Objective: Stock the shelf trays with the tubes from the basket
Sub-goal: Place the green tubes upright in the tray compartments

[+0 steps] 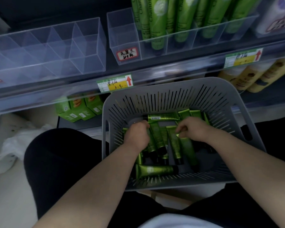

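Left grip (137, 135) closed round tubes (158, 139) (caps toward camera) in grey basket (171, 83); right grip (192, 129) curled, hold unclear

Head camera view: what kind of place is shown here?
Probably a shop aisle: a price label on the shelf, a clear tray with green tubes, and a grey basket of loose tubes.

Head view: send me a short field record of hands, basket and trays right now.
left hand: grips tubes in the basket
right hand: fingers curled over tubes, grip unclear
basket: grey, slotted, holds loose green tubes
left tray: see-through, no tubes seen
right tray: holds standing tubes; labelled end compartment has none
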The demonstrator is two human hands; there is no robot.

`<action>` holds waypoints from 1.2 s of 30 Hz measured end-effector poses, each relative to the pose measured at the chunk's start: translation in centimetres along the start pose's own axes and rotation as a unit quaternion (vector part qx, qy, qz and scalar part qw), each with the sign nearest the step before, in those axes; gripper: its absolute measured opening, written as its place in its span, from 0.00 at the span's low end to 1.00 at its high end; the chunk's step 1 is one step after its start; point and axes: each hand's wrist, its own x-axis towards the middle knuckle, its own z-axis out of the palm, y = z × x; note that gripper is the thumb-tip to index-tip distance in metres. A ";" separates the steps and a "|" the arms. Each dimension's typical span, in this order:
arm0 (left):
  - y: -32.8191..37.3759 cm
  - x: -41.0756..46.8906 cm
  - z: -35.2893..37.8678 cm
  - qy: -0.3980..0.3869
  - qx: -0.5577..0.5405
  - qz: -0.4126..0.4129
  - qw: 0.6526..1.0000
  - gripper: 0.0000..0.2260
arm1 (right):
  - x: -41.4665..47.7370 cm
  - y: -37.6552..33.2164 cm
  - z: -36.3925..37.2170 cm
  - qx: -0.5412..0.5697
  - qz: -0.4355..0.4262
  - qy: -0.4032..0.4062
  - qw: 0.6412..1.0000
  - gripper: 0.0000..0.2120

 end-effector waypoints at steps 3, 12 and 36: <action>-0.1 0.1 0.1 0.005 0.012 0.008 1.000 0.20 | -0.3 -0.2 -0.9 0.052 -0.009 0.070 0.996 0.10; 1.3 1.6 1.3 -0.045 0.163 0.061 0.984 0.13 | -1.5 -0.5 -0.5 0.089 -0.090 0.202 0.971 0.09; 3.9 4.1 0.2 -0.136 0.209 0.020 0.968 0.30 | -0.6 -0.1 -0.5 0.038 -0.042 0.154 0.987 0.10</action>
